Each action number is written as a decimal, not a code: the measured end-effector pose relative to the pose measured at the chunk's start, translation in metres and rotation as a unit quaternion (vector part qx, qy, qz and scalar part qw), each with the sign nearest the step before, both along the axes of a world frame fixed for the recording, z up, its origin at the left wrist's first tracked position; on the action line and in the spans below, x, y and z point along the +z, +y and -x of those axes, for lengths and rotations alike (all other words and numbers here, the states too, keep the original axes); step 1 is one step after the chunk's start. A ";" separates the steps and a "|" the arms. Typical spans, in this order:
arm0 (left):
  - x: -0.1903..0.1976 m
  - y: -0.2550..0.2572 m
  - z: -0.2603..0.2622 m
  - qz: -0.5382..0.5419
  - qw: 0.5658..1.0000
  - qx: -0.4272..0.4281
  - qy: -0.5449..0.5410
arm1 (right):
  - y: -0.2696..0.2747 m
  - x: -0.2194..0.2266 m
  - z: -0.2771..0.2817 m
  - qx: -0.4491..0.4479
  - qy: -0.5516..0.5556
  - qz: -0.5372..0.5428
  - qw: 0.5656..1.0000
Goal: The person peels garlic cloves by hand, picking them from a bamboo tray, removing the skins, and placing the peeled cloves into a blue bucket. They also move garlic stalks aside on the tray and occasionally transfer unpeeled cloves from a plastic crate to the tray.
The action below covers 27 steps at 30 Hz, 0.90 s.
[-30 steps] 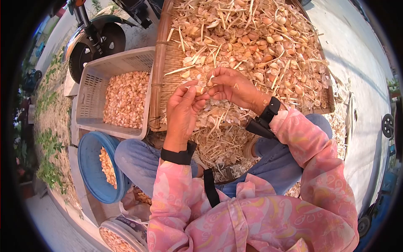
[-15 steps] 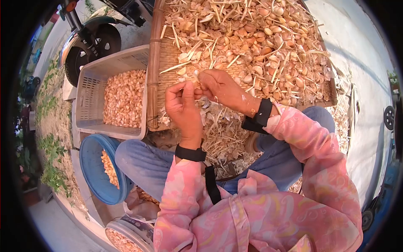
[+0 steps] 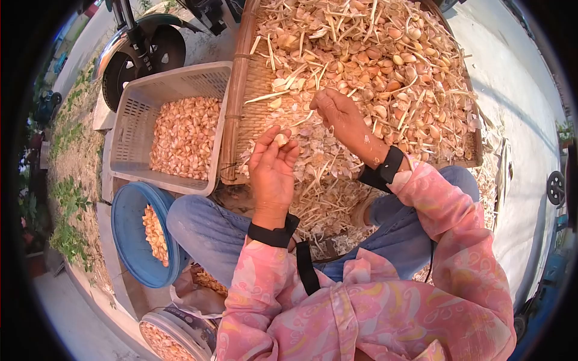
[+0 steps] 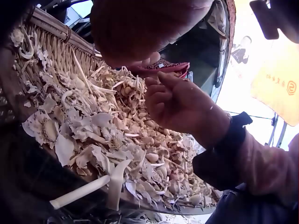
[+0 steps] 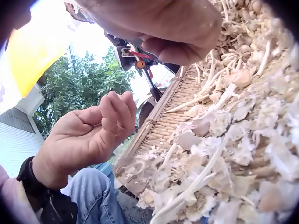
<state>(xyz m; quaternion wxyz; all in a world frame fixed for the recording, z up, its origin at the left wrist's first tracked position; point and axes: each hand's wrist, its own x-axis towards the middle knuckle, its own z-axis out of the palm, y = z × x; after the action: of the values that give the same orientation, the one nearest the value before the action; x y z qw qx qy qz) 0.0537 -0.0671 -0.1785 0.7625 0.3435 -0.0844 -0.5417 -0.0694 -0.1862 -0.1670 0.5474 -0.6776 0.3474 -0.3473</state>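
Note:
My left hand (image 3: 272,174) is turned palm up over the near edge of the woven tray (image 3: 259,110) and pinches a pale garlic clove (image 3: 281,139) between thumb and fingertips. To its right, my right hand (image 3: 347,123) hovers above the tray with fingers curled in; a thin strip of garlic skin (image 3: 304,118) trails from its fingertips. In the left wrist view, the same right hand (image 4: 187,105) shows over the heap. The right wrist view catches the left hand (image 5: 93,133) beside the tray rim. Loose garlic cloves (image 3: 385,78), dry skins and stalks cover most of the tray.
A grey plastic crate (image 3: 135,111) of cloves stands left of the tray. Below it are a blue bucket (image 3: 126,240) with cloves and a white tub (image 3: 158,319) of cloves. Discarded skins (image 3: 325,207) pile between the knees. A wheel (image 3: 165,51) stands behind the crate.
Both hands were together at the clove; now they are apart. The right hand has drawn away to the right with the strip of skin, while the left keeps the clove.

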 end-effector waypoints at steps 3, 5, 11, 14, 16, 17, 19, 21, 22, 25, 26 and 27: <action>-0.002 -0.001 0.001 -0.018 0.999 0.006 0.042 | 0.012 0.014 -0.013 0.046 -0.005 -0.009 0.999; -0.002 0.001 -0.002 -0.025 0.997 0.016 0.068 | 0.013 0.015 -0.026 0.066 0.042 0.000 0.997; 0.031 0.025 -0.086 0.010 0.993 0.117 -0.034 | -0.004 0.052 -0.126 0.151 -0.015 0.026 0.988; 0.069 0.085 -0.164 -0.089 0.932 0.241 -0.257 | -0.059 0.045 -0.130 0.205 0.126 0.172 0.955; 0.079 0.136 -0.201 -0.276 0.805 0.317 -0.419 | -0.073 0.019 -0.100 0.238 0.289 0.187 0.908; 0.066 0.168 -0.229 -0.349 0.751 0.279 -0.486 | -0.069 -0.003 -0.091 0.211 0.277 0.248 0.904; 0.053 0.188 -0.242 -0.415 0.691 0.227 -0.546 | -0.056 -0.039 -0.079 0.154 0.244 0.363 0.886; 0.054 0.173 -0.223 -0.405 0.702 0.216 -0.545 | -0.053 -0.047 -0.085 0.121 0.268 0.394 0.871; 0.058 0.157 -0.206 -0.359 0.745 0.197 -0.527 | -0.049 -0.049 -0.087 0.107 0.280 0.409 0.862; 0.065 0.098 -0.149 -0.263 0.830 0.058 -0.488 | -0.058 -0.029 -0.078 0.163 0.290 0.213 0.919; 0.060 0.079 -0.130 -0.233 0.846 0.008 -0.479 | -0.059 -0.030 -0.073 0.166 0.179 -0.001 0.970; 0.055 0.058 -0.109 -0.221 0.857 -0.016 -0.465 | -0.054 -0.021 -0.065 0.165 0.116 -0.081 0.976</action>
<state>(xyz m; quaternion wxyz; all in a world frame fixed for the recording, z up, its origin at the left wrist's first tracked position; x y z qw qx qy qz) 0.1631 -0.0093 -0.1233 0.5293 0.7138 -0.3127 -0.3354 -0.0040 -0.2407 -0.1879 0.6062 -0.7147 0.3187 -0.1421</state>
